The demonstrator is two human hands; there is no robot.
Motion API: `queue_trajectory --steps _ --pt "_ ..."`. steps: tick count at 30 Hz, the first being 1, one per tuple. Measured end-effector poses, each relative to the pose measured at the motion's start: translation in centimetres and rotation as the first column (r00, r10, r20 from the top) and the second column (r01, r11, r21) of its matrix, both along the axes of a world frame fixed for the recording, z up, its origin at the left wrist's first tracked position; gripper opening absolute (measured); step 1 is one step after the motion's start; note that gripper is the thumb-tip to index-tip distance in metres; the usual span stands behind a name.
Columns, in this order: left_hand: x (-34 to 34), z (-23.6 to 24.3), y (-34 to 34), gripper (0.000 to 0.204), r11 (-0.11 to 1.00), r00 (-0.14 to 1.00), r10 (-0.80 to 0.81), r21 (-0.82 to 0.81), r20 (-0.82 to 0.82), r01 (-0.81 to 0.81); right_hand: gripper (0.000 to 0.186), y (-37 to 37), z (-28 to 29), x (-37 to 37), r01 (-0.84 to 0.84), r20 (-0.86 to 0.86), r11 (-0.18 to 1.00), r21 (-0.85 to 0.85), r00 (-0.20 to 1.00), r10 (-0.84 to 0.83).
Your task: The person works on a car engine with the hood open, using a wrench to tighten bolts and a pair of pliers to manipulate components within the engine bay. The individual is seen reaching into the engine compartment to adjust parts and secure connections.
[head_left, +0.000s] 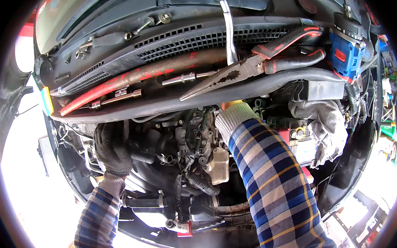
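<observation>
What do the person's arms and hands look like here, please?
Both sleeves are plaid in blue, navy and pale grey, yellow lines showing on the right, with pale knit cuffs. The left hand wears a dark glove; the right hand is too hidden to describe.

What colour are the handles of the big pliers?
The handles are black and red, best seen in the head view.

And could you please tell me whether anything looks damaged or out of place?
The long bar has patchy red paint with brown showing through. A grey cloth, possibly a glove, lies crumpled, lower in view than the blue drill, as if dropped.
</observation>
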State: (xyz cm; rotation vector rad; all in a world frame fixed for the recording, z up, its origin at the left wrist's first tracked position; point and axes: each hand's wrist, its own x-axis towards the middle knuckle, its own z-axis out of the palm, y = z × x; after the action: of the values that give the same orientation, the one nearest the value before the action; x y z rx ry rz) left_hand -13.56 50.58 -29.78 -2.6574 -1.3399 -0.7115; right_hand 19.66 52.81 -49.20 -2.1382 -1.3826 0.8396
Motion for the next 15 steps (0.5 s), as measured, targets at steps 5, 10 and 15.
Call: queue_trajectory --steps 5,10,15 --pt "0.1 -0.3 -0.3 0.053 1.000 1.000 0.008 0.010 0.006 -0.008 0.047 0.0 -1.4 0.2 0.038 -0.016 0.999 0.030 0.999 -0.038" --pt "0.0 -0.8 0.2 0.055 0.999 0.999 -0.044 0.017 0.032 0.043 0.046 -1.1 -1.6 -0.4 0.158 -0.073 0.980 0.118 0.986 -0.150" --pt "-0.8 0.3 -0.3 0.050 0.999 1.000 -0.026 0.034 -0.002 0.026 0.031 -7.9 7.2 -4.5 0.314 -0.130 0.949 0.026 0.942 -0.309"
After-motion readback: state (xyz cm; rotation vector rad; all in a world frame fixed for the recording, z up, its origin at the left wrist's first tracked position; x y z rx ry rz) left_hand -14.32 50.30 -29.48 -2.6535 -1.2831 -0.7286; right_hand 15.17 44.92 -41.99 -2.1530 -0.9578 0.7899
